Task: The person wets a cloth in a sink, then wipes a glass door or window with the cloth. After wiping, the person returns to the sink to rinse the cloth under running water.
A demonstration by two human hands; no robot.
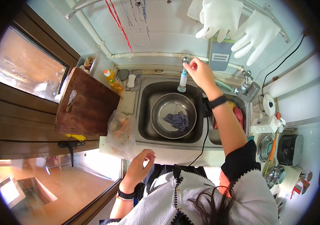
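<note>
My right hand (202, 73) reaches over the sink, its thumb and fingertips at the upper part of the wall tap (183, 71). A clear-and-blue extension nozzle (181, 85) hangs from that tap, and no water is visible below it. Under the nozzle, a round stainless steel basin (160, 128) sits in the larger sink bowl (145, 123). Inside the basin lies a crumpled grey-blue cloth (178, 120). My left hand (138, 168) hovers by the front edge of the counter, fingers loosely bent and holding nothing, near a clear plastic bag (121, 135) of what look like food scraps.
A dark wooden board (89, 104) leans at the left beside an orange bottle (113, 80) and white soap (131, 80). Red items (237, 116) lie in the smaller bowl, partly behind my right arm. White rubber gloves (220, 17) hang above; a second tap (246, 80) is at right.
</note>
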